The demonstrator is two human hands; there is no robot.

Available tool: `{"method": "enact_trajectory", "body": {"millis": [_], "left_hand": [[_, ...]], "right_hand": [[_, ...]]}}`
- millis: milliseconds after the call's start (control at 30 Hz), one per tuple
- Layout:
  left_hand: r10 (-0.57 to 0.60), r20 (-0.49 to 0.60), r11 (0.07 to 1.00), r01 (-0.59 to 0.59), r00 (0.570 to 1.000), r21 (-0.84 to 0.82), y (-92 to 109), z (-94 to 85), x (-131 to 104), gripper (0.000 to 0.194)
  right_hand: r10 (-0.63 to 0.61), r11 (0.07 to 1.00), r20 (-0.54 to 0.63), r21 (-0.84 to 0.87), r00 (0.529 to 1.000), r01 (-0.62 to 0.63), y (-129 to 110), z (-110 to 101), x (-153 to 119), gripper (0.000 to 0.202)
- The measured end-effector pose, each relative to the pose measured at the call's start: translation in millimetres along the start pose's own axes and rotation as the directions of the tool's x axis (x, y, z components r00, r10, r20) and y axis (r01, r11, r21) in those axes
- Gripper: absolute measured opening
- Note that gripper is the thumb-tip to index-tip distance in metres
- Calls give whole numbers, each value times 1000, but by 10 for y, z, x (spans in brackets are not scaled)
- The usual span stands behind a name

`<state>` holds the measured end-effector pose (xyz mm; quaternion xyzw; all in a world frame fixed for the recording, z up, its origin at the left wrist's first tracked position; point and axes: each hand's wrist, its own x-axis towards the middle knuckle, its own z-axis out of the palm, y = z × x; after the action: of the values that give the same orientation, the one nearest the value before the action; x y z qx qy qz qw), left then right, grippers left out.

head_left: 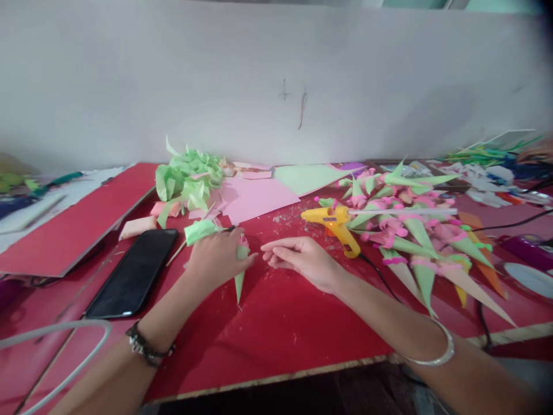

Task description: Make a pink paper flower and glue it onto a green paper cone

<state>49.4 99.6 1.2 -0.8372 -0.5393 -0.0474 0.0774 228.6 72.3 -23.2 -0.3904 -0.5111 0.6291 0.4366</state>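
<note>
My left hand (pixel 218 253) lies palm down over the table, thumb spread away from the fingers. Beneath its thumb is a light-green paper cone (pixel 239 285) with a pink top, its point towards me. The fingertips are partly hidden beside a bright-green crepe paper roll (pixel 201 230) and a small dark thing I cannot make out. To the right, my right hand (pixel 302 259) hovers with thumb and fingers drawn together; nothing shows between them. A yellow glue gun (pixel 341 225) with a long clear glue stick rests just beyond that hand.
Many finished paper cones (pixel 415 230) are heaped at right. Green crepe strips (pixel 190 173) and pink paper sheets (pixel 254 199) lie at the back. A black phone (pixel 133 274) lies left, near a white cable (pixel 86 325) and a raised red board (pixel 86 219). A black cord (pixel 380 276) trails from the glue gun.
</note>
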Motion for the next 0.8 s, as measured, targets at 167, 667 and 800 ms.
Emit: {"method": "enact_trajectory", "body": {"millis": [167, 667, 800], "left_hand": [[-12, -48, 987, 5, 999, -159, 22, 58, 11, 45], [56, 1, 958, -54, 998, -282, -2, 139, -16, 59], [34, 30, 955, -24, 999, -297, -1, 118, 4, 42]], "right_hand": [[-69, 980, -58, -189, 996, 57, -77, 17, -37, 20], [-61, 985, -67, -166, 996, 49, -111, 28, -44, 11], [-83, 990, -101, -124, 991, 71, -88, 22, -20, 9]]}}
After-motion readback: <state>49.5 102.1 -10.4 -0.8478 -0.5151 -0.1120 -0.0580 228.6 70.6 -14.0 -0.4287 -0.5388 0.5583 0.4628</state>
